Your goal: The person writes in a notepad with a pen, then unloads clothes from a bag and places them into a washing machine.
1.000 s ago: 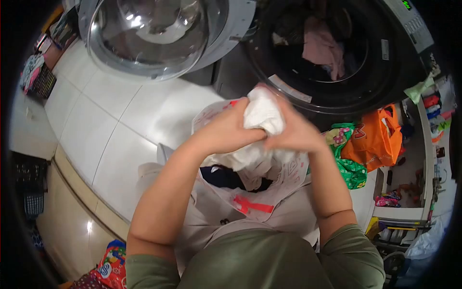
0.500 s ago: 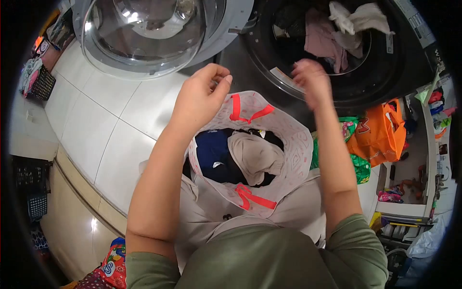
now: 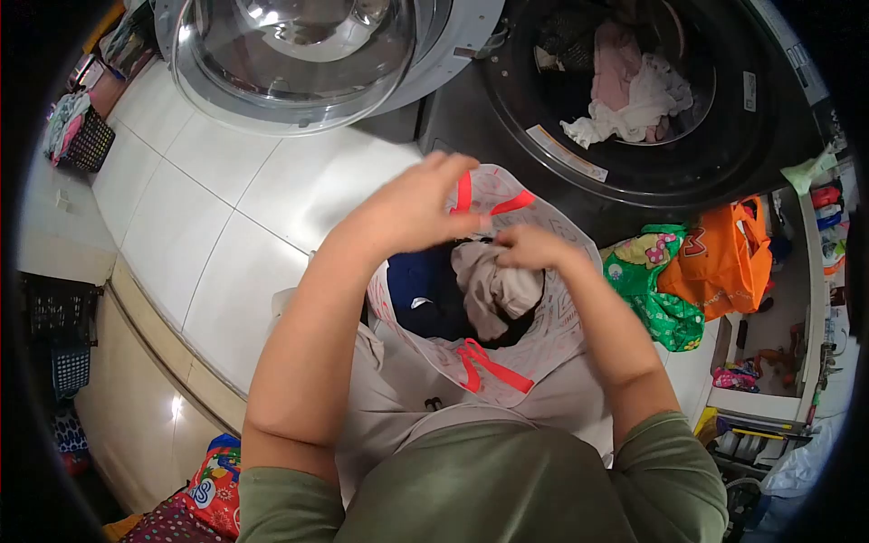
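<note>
A white patterned bag [image 3: 570, 271] with red handles stands between my legs. Inside it lie a beige garment [image 3: 498, 288] and dark blue clothing [image 3: 418, 282]. My right hand [image 3: 532, 246] reaches into the bag from the right, its fingers curled onto the top of the beige garment. Over the bag's far left rim, my left hand [image 3: 421, 206] is held with thumb and fingers apart and nothing in it. A white garment [image 3: 638, 101] hangs over the lower edge of the washing machine's drum opening, against a pink garment [image 3: 615, 65].
The machine's round glass door [image 3: 294, 68] is swung out to the left. An orange bag [image 3: 724, 258] and a green packet [image 3: 647, 281] stand at the right. A black basket of clothes [image 3: 89, 140] sits far left on the tiled floor [image 3: 213, 262].
The white garment, in mid-air at the drum opening before, has settled there. My right hand has come down from the machine to the beige garment. My left hand has moved right and down.
</note>
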A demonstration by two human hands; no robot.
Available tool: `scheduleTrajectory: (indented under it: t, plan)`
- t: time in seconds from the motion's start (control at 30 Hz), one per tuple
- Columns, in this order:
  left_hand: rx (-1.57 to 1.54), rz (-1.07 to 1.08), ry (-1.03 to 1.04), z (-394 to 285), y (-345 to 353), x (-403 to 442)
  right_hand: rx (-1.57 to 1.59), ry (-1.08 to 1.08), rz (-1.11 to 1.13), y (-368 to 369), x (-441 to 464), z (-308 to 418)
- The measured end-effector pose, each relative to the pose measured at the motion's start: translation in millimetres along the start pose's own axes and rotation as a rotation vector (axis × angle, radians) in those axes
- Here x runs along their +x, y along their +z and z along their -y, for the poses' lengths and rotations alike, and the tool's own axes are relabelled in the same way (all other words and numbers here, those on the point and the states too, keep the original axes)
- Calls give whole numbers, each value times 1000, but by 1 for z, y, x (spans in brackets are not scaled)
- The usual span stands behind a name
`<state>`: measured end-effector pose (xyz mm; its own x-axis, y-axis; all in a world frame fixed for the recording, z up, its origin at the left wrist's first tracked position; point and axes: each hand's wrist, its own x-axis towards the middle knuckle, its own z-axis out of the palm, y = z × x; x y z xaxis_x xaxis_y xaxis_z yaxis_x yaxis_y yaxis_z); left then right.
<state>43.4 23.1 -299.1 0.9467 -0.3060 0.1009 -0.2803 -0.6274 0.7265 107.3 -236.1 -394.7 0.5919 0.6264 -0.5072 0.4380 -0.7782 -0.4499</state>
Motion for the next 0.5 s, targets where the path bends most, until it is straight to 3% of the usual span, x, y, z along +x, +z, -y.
scheduleTrajectory:
  t: [0.03,0.1,0.17,0.2,0.23,0.27,0.3,0.37,0.4,0.43,0.5]
  plan:
    - [85,72,43,4,10,-5,144,-97,-7,-34,-21,29]
    - [148,206,48,2,19,-9,897,-103,8,-66,-53,51]
    - [112,326,-25,-6,18,-7,1070,-108,-92,-100,-76,70]
    - [35,303,-73,-17,3,-4,1046,-86,-282,-115,-75,54]
    - [-1,134,-6,-13,2,-1,1016,-64,-469,-136,-75,30]
    - [-39,-38,57,-5,1,0,1187,10,-613,-160,-78,13]
    - [-78,-215,113,1,-1,2,1443,-81,-735,-189,-65,-44]
    - [-26,-410,52,5,-10,5,1556,-410,-1262,-221,-82,-101]
    - [1,-504,24,4,-14,5,1521,-311,-1527,-220,-93,-76]
    - [-75,-524,-16,2,-17,6,1389,-195,-1654,-213,-90,-65]
    - [-223,-550,-93,-4,-18,7,1144,-416,-1283,-174,-55,-70]
